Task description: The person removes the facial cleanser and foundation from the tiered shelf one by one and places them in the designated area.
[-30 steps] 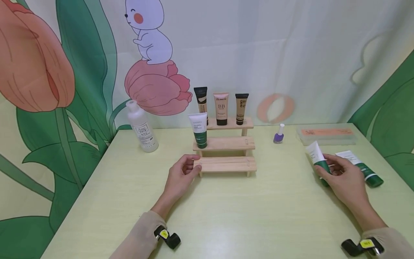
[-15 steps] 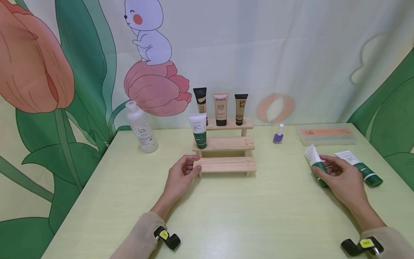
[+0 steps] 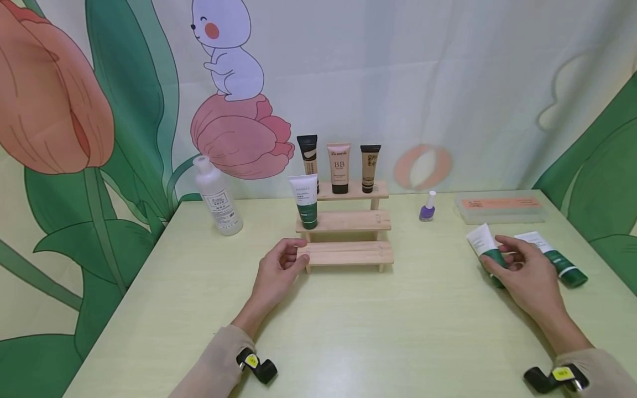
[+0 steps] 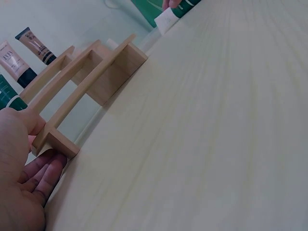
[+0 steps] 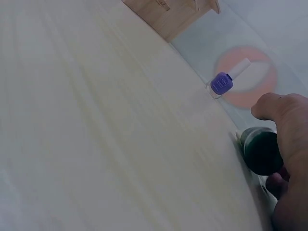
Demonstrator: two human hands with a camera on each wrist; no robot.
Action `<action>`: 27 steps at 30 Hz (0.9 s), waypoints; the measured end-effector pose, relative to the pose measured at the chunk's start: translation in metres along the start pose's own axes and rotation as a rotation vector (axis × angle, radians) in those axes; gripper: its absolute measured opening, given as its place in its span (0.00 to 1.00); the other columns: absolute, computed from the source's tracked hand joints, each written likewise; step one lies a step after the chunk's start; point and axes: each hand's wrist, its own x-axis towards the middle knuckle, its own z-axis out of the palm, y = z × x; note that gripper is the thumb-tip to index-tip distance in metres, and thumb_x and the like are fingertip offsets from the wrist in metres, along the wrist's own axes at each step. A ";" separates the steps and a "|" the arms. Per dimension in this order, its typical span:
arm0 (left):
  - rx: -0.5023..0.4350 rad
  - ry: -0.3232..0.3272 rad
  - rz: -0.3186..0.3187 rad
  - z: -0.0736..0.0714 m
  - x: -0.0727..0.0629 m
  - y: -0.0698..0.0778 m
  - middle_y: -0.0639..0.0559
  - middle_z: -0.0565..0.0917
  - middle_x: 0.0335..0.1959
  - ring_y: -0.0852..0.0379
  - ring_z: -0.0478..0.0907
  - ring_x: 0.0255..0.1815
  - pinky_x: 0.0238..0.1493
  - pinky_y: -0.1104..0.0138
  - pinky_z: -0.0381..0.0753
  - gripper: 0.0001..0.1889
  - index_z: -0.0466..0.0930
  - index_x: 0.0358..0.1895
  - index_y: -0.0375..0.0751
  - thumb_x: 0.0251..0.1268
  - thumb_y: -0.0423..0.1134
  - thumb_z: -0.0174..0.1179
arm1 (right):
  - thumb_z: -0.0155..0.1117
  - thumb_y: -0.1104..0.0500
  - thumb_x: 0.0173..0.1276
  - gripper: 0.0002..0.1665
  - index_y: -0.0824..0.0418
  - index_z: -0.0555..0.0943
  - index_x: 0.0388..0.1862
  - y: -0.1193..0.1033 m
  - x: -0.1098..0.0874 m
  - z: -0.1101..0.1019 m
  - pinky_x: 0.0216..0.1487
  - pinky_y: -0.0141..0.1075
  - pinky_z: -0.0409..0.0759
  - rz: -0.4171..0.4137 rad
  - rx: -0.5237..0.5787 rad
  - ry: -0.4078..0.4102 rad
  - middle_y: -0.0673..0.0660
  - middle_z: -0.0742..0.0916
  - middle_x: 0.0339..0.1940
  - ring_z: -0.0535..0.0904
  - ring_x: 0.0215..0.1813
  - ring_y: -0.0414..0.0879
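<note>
My left hand [image 3: 276,271] grips the left end of the lowest step of a three-tier wooden display stand [image 3: 348,254]. In the left wrist view the fingers reach below that step [image 4: 91,81]. Over at the right, my right hand [image 3: 532,276] holds a white-and-green cream tube [image 3: 481,240] between thumb and fingers, its white end tilted up and leftward. The right wrist view shows its dark green cap [image 5: 262,153] near the tabletop. Another such cream tube [image 3: 562,262] lies just beyond that hand. A third cream tube [image 3: 307,199] stands on the middle step's left end.
Three cosmetic tubes stand on the top step, including a pink BB cream [image 3: 340,168]. A white bottle [image 3: 219,196] stands at left. Purple nail polish [image 3: 427,209] and a flat clear case [image 3: 500,207] sit at the back right, before a printed curtain [image 3: 348,66].
The cream tube in my right hand has tipped slightly, its white end now a little lower and farther left. My left hand stays on the stand.
</note>
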 end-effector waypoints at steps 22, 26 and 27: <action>-0.005 -0.007 0.015 0.000 0.001 -0.001 0.49 0.87 0.51 0.52 0.83 0.52 0.52 0.69 0.82 0.15 0.87 0.63 0.51 0.79 0.39 0.71 | 0.79 0.52 0.74 0.38 0.61 0.78 0.78 -0.020 0.011 -0.004 0.49 0.22 0.68 -0.023 0.022 0.168 0.65 0.77 0.69 0.74 0.56 0.36; -0.001 -0.004 0.008 0.000 0.000 -0.001 0.49 0.87 0.51 0.52 0.83 0.52 0.53 0.69 0.83 0.14 0.87 0.63 0.51 0.79 0.39 0.71 | 0.80 0.52 0.74 0.40 0.61 0.76 0.80 -0.039 0.016 0.003 0.49 0.18 0.71 -0.051 0.068 0.125 0.64 0.77 0.72 0.78 0.62 0.46; -0.001 -0.002 0.006 0.000 0.000 0.000 0.49 0.87 0.51 0.52 0.83 0.52 0.53 0.69 0.83 0.14 0.87 0.63 0.51 0.79 0.39 0.71 | 0.80 0.53 0.74 0.40 0.60 0.76 0.80 -0.044 0.018 0.004 0.49 0.17 0.73 -0.061 0.089 0.111 0.64 0.77 0.73 0.78 0.63 0.50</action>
